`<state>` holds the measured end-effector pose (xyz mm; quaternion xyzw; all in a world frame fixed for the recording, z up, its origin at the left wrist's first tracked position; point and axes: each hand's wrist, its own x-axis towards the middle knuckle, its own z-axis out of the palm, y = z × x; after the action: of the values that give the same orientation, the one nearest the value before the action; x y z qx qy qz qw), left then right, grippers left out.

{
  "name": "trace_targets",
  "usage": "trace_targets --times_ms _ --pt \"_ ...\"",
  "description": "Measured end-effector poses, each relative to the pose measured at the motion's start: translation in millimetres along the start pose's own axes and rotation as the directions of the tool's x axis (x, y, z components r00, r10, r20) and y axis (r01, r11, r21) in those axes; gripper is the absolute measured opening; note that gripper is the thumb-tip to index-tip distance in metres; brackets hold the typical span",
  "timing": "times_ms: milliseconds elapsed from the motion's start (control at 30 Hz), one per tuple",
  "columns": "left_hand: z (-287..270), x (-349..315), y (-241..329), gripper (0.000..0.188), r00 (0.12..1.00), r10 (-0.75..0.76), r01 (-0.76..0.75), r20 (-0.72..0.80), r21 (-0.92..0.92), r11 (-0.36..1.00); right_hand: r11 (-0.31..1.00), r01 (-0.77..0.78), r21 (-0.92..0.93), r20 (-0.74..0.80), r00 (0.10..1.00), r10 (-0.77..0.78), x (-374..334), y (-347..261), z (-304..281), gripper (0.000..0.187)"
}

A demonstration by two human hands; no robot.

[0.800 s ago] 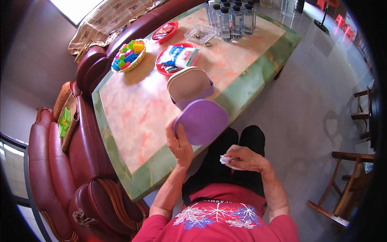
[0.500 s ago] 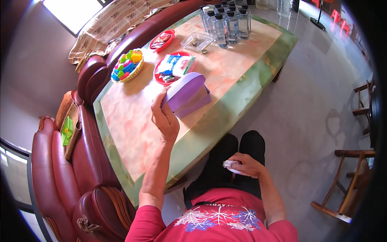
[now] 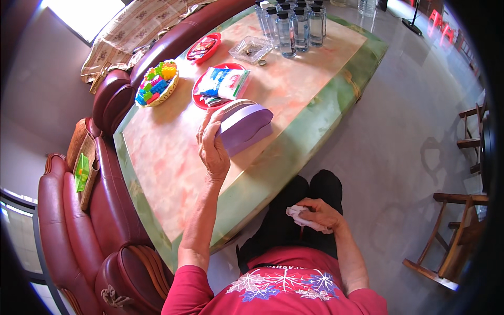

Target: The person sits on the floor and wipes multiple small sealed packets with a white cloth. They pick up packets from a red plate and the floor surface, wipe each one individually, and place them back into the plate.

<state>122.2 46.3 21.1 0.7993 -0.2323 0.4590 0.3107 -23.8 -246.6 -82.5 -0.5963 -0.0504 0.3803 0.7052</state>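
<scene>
A purple box [image 3: 245,137] with a rounded lid [image 3: 242,111] rests on the near part of the marble-look table [image 3: 173,173]. The lid is tipped only a little above the box. My left hand [image 3: 212,147] grips the lid's left edge, with its fingers bent along the side and the thumb out of sight. Over my lap, my right hand [image 3: 318,214] holds a crumpled white tissue [image 3: 300,214] between thumb and fingers. Just beyond the box, a red plate [image 3: 197,92] carries a blue and white packet [image 3: 224,83].
Farther back are a basket of colourful toy blocks [image 3: 157,84], a red dish of small packets [image 3: 203,48], a clear glass ashtray [image 3: 251,48] and several black-capped bottles [image 3: 286,34]. A maroon leather sofa [image 3: 113,194] borders the table's left; a wooden chair [image 3: 446,236] stands right.
The lid, raised steeply before, has come down toward the box with my left hand on it. My right hand stays over my lap, and more of the tissue shows.
</scene>
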Motion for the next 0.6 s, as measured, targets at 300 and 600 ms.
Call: trace_targets --times_ms 300,600 --pt "2 2 -3 0.020 0.996 0.045 -0.044 0.071 -0.008 0.999 0.996 -0.035 0.077 -0.002 0.999 0.036 2 2 -2 0.034" --pt "0 -22 -3 0.082 0.847 -0.523 0.531 -0.095 0.135 0.836 0.989 -0.016 0.149 -0.026 0.999 0.020 3 -2 -2 0.036"
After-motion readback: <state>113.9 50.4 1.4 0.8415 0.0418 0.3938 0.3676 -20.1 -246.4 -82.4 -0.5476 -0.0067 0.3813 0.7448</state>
